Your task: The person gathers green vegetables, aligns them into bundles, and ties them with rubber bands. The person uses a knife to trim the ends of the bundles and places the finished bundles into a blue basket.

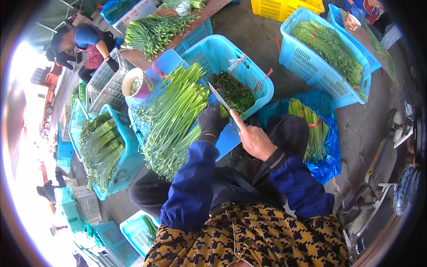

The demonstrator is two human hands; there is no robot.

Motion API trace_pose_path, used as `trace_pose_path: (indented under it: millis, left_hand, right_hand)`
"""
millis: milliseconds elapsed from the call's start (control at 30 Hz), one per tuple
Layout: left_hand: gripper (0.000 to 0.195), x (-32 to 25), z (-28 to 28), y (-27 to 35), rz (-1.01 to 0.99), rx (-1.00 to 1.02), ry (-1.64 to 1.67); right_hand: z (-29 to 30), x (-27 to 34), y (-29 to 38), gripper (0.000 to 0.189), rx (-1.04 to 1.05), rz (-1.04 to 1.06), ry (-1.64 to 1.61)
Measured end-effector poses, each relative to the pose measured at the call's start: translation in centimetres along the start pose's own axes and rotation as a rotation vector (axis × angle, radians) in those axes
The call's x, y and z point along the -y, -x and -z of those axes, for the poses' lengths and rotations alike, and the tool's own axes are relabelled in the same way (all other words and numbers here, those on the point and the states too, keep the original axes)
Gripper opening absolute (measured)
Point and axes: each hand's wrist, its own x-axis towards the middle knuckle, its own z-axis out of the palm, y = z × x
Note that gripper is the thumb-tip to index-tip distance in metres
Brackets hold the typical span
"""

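My left hand [212,119], in a dark work glove, is closed around a bunch of green stems [224,111], probably flowering chives; their ends poke out to the right of the fist. In my bare right hand [255,140] is a knife [220,97], its blade pointing up and left, close beside those ends. A large loose heap of flowering chives [176,113] lies to the left of my glove on a blue board [228,138]. The board rests across a light-blue plastic crate [267,88], where green trimmings [230,88] and red ties lie.
A paper bucket [135,83] stands beyond the heap. Crates of bundled greens stand left [115,167] and upper right [300,63]. By my right knee, a blue plastic bag [330,160] holds tied bundles. A person [88,43] bends over a white crate [106,83]; a scooter [380,180] is at right.
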Motion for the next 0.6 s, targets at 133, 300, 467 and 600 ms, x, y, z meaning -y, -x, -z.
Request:
trace_pose_path:
  millis: [133,300,467,600]
  left_hand:
    - [0.052,0.5,-0.2,-0.3,-0.039,-0.01,0.06]
    - [0.05,1.9,-0.1,0.1,-0.084,0.019,0.075]
    - [0.063,2.3,0.8,0.1,-0.176,-0.001,0.117]
    - [0.066,3.4,0.8,0.7,-0.101,0.096,0.292]
  right_hand:
    - [0.0,0.0,-1.7,0.085,-0.05,0.007,-0.01]
    - [-0.7,-0.8,-3.5,0.083,-0.063,-0.001,-0.066]
    - [0.6,-0.7,-3.2,0.083,-0.189,0.016,-0.113]
    - [1.9,-0.1,-1.3,0.081,-0.14,0.013,-0.187]
